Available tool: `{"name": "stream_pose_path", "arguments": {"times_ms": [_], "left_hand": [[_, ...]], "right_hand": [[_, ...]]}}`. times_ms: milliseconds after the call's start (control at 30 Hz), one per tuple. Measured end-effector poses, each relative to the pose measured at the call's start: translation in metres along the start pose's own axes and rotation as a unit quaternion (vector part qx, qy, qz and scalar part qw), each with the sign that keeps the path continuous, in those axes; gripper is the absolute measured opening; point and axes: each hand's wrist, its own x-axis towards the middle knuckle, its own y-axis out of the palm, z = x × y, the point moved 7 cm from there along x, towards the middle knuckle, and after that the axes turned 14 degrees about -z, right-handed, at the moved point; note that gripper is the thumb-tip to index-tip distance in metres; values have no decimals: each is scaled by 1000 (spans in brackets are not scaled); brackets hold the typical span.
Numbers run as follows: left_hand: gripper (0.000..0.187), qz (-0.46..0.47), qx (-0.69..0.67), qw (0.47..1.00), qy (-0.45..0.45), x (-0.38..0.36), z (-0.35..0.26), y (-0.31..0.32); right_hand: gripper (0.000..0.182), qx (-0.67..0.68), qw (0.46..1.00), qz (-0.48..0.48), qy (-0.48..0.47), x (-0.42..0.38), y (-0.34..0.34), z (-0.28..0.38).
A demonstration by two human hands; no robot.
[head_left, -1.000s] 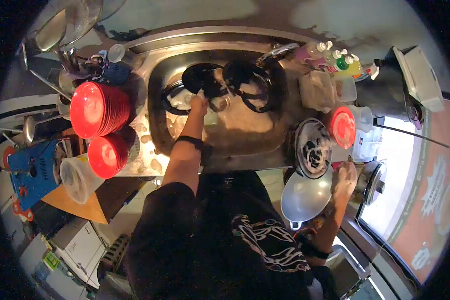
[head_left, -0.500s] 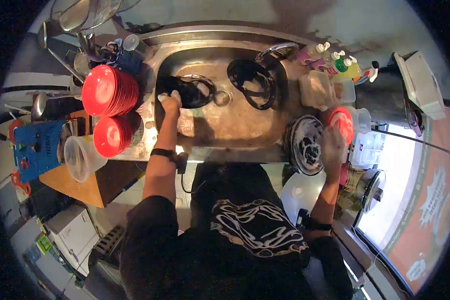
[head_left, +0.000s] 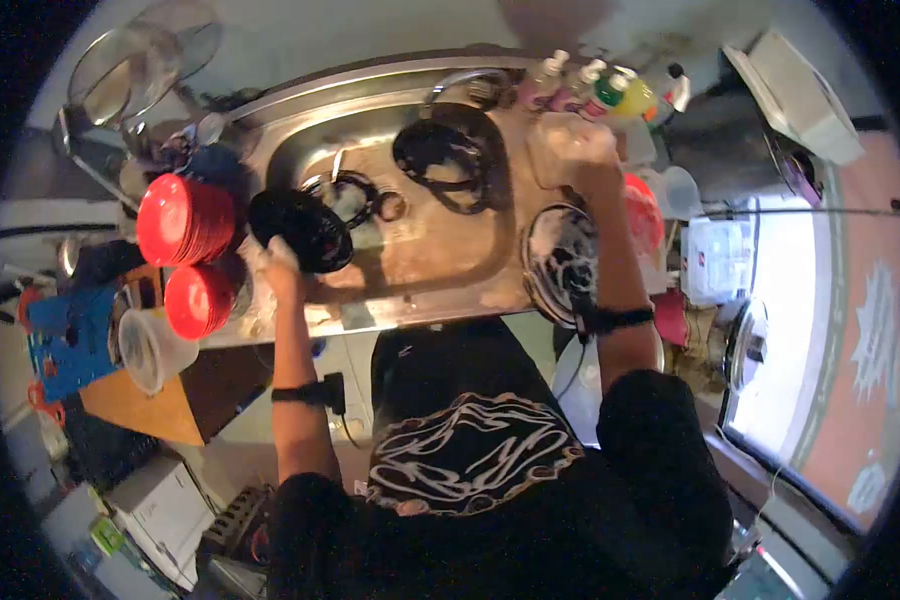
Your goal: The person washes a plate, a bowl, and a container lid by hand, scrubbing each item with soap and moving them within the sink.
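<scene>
My left hand (head_left: 278,256) grips the edge of a black round plate (head_left: 315,232), held tilted over the left side of the metal sink (head_left: 430,250). Beyond that plate lies a dark ring-shaped item (head_left: 348,190) in the basin. More black dishware (head_left: 440,155) rests at the sink's right back. My right hand (head_left: 585,150) is at a clear plastic container (head_left: 550,150) on the counter; its fingers are blurred and what they hold is unclear. Below my right hand, a soapy round lid (head_left: 562,250) sits at the counter's right edge, partly behind my forearm.
Stacked red bowls (head_left: 173,222) and a smaller red stack (head_left: 198,300) stand left of the sink, near a clear tub (head_left: 150,345). Soap bottles (head_left: 605,92) line the back right. A faucet (head_left: 460,88) reaches over the basin. Another red item (head_left: 643,215) is at right.
The black plate has come up and toward the near left with my left hand. My right hand has moved from beside the soapy lid to the clear container. The whole view has shifted.
</scene>
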Motion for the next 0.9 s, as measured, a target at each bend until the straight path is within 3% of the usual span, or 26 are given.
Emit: {"name": "stream_pose_path", "arguments": {"times_ms": [33,100,133,200,267,367,400,467,567,667,767,833,867,900], "left_hand": [[55,-68,8,993,101,21,55,8],[56,-26,-96,973,-210,-12,15,-12],[56,-28,-97,973,-208,-24,-11,-21],[51,-54,-187,936,-292,-41,-35,-33],[48,-67,-143,954,-254,-46,-46,-50],[45,-70,-119,965,-225,-48,-41,-69],[45,-61,-140,961,-232,-47,-36,-72],[46,-52,-165,961,-218,-50,-43,-82],[45,-48,-175,965,-191,-57,-58,-92],[44,-56,-143,975,-164,-62,-62,-102],[41,-29,-135,965,-222,-66,-50,-96],[39,-19,-216,909,-355,-77,-40,-84],[39,-19,-216,909,-355,-78,-43,-80],[39,23,-315,864,-393,-81,-49,-67]], "right_hand": [[17,-27,999,41,21,3,15,-10],[17,-69,993,92,34,8,41,-21],[17,-82,990,104,38,8,51,-23],[17,-85,991,101,37,10,67,-28],[15,-43,998,17,-43,6,79,-25],[13,-80,988,69,-112,-5,118,-22],[13,-77,989,68,-109,-7,115,-17],[14,-102,981,162,33,2,90,-5],[17,-155,974,163,-31,-41,202,-50],[18,-89,981,169,19,-46,230,-68],[19,-87,968,232,29,-33,196,-56],[21,-80,960,268,30,-21,162,-42],[22,-73,956,283,28,-14,146,-36],[23,-66,953,294,24,-9,129,-30]]}}
